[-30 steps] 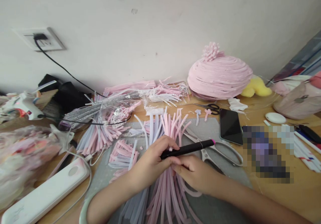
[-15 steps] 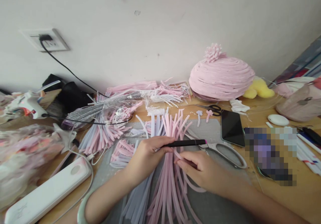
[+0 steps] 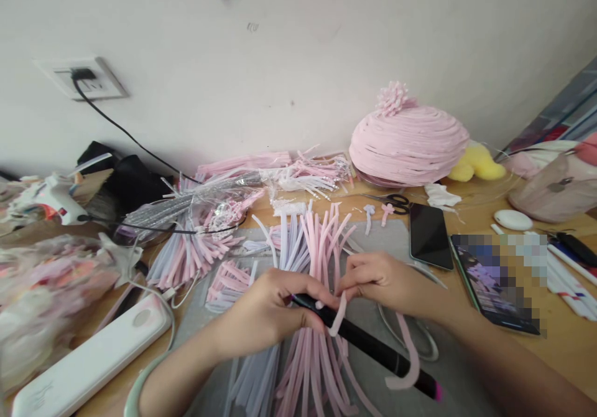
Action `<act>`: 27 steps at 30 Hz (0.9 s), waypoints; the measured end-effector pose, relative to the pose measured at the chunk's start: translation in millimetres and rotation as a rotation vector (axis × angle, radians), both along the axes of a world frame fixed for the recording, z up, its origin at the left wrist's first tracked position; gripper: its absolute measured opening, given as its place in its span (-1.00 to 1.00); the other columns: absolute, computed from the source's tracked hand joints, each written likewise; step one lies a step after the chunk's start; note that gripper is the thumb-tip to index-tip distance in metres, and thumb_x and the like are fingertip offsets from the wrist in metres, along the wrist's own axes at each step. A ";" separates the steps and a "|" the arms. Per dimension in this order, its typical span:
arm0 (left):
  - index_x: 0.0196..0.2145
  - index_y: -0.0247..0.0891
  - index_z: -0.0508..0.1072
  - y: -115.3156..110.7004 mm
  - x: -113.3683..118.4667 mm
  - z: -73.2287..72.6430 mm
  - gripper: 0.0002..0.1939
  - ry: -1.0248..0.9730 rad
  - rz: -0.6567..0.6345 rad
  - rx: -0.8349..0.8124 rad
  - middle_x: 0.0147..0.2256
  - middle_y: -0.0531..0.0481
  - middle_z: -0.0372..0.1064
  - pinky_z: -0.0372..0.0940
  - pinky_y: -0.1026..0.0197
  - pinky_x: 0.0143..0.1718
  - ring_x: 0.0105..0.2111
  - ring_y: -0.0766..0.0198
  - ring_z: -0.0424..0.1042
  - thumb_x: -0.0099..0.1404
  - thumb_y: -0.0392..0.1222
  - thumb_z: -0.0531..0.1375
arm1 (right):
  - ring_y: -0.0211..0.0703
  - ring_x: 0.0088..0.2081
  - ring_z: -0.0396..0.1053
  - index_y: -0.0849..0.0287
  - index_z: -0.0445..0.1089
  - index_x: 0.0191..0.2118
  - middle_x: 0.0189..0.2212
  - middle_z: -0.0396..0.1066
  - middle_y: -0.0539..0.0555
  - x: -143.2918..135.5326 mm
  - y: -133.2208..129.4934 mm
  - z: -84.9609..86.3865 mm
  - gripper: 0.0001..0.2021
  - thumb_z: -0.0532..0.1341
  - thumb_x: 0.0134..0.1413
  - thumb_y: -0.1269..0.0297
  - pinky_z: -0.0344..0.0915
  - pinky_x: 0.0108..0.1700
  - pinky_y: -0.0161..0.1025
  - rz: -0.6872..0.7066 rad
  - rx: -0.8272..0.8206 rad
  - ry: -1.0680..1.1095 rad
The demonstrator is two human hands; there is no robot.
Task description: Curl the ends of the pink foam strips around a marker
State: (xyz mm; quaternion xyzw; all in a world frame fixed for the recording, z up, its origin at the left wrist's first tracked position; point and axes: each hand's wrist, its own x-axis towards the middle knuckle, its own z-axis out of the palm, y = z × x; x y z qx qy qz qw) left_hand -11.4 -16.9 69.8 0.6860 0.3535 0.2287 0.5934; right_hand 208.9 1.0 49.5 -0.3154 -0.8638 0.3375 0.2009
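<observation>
Where the white wall (image 3: 298, 50) ends, pink strips (image 3: 321, 236) litter the wooden table (image 3: 559, 336).

Pen (image 3: 368, 344) black with a magenta tip, strips (image 3: 321, 243) pale pink and lilac-white, domed hat (image 3: 408, 144) pink, phone (image 3: 428, 235) black, mat (image 3: 387, 236) grey, table (image 3: 550, 348) tan wood.

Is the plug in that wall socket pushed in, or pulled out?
Pushed in. The black plug sits flush in the white wall socket, and its black cable runs down toward the table.
</observation>
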 end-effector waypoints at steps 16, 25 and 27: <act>-0.21 -0.29 0.44 18.2 -7.1 -30.2 -0.78 0.173 0.139 0.759 -0.24 -0.13 0.47 0.30 0.22 -0.14 -0.20 0.23 0.42 0.22 -0.38 0.07 | -0.25 -0.51 0.27 0.23 0.34 -0.38 -0.53 0.37 0.08 -22.8 -37.2 -3.9 -0.70 -0.08 0.24 0.31 0.00 -0.46 -0.30 -0.115 0.455 -0.296; -0.36 -0.29 0.50 17.5 -12.0 -8.7 -0.85 0.017 -0.112 0.409 -0.32 -0.12 0.50 0.34 0.28 -0.26 -0.31 0.27 0.46 0.18 -0.39 0.13 | -0.30 -0.44 0.31 0.18 0.45 -0.31 -0.46 0.38 0.03 6.8 0.0 -7.2 -0.67 -0.03 0.23 0.20 0.12 -0.38 -0.38 -0.071 0.165 -0.191; -0.45 -0.29 0.51 18.7 -11.7 -12.2 -0.97 -0.101 0.062 0.231 -0.38 -0.09 0.52 0.36 0.28 -0.32 -0.38 0.25 0.48 0.10 -0.33 0.24 | -0.28 -0.39 0.35 0.19 0.45 -0.28 -0.43 0.42 0.03 2.8 -0.7 -14.5 -0.67 -0.04 0.23 0.20 0.18 -0.32 -0.38 -0.037 0.012 -0.092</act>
